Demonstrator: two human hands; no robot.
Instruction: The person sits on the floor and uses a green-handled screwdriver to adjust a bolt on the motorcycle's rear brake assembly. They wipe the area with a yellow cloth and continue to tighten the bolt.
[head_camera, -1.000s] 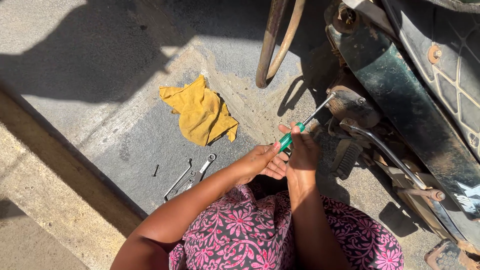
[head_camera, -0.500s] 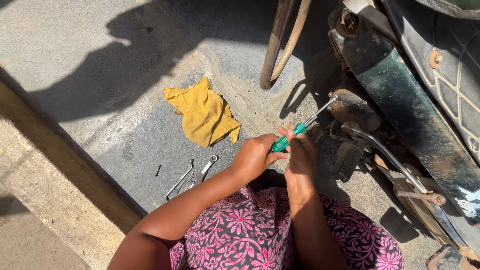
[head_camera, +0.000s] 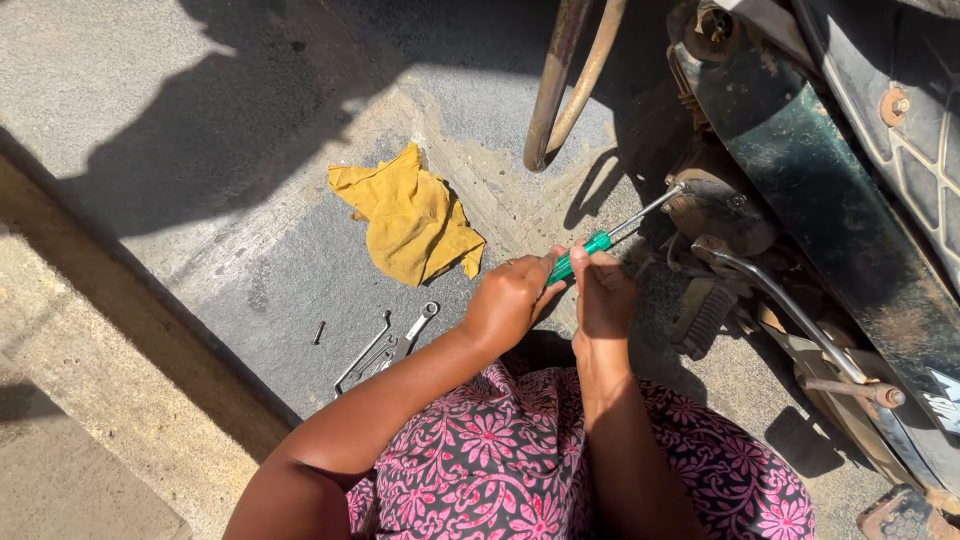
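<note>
My left hand (head_camera: 512, 297) and my right hand (head_camera: 602, 292) both grip the green handle of a screwdriver (head_camera: 588, 248). Its metal shaft runs up and to the right, and its tip rests against a rusty round engine part (head_camera: 718, 208) on the motorcycle (head_camera: 840, 200). The two hands touch each other around the handle. My forearms come up from a pink flowered garment (head_camera: 520, 460) at the bottom of the view.
A yellow rag (head_camera: 410, 218) lies on the concrete to the left of my hands. A few spanners (head_camera: 385, 348) and a small bolt (head_camera: 319, 332) lie below it. The kick lever (head_camera: 790, 312), a footpeg (head_camera: 703, 318) and the stand tubes (head_camera: 565, 85) crowd the right side.
The view has shifted slightly. Both hands stay on the screwdriver, with the tip still at the engine part.
</note>
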